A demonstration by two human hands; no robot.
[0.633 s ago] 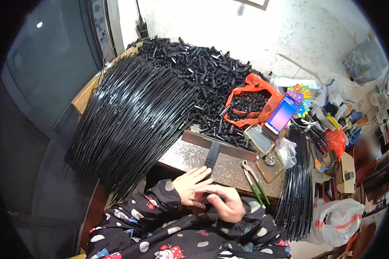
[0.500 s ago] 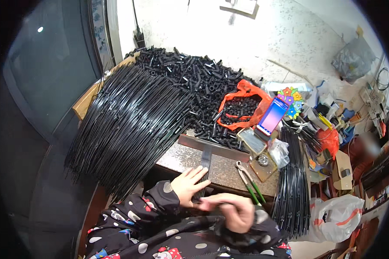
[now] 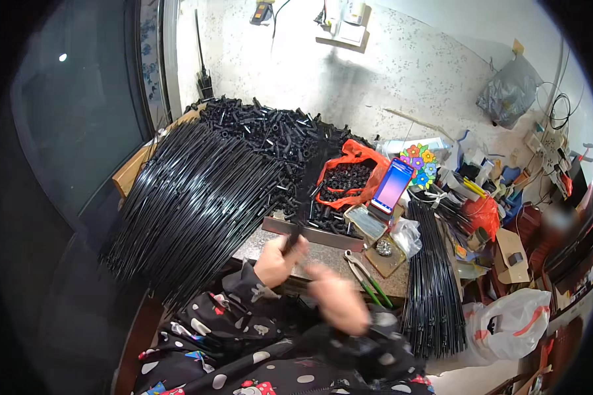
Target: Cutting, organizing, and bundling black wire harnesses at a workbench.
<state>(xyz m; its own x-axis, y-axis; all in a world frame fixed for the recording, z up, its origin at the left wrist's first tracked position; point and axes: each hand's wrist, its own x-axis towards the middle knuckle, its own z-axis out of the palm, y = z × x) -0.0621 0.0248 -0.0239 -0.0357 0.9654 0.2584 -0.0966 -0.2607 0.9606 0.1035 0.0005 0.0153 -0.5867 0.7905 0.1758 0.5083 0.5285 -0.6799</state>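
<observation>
My left hand (image 3: 280,261) is closed round the lower part of a bundle of thin black rods (image 3: 295,237). The bundle stands tilted up from my fist, and its far part blends into the dark pile behind. My right hand (image 3: 338,299) is just right of and nearer than the left, smeared by motion, so its fingers cannot be read. Both hands are over the front edge of the speckled worktop (image 3: 395,282). Pincers with green handles (image 3: 367,280) lie on it to the right of my hands.
A wide stack of long black rods (image 3: 191,204) fills the left side. Behind a low metal strip (image 3: 323,237) are heaped black tubular parts (image 3: 263,131) and a red bag (image 3: 352,174) of small black pieces. A phone (image 3: 393,186) and a second rod bundle (image 3: 431,283) are to the right.
The rods that lay flat under my left hand are now gripped and raised at a tilt. My right hand has moved slightly left and up. The whole view has shifted.
</observation>
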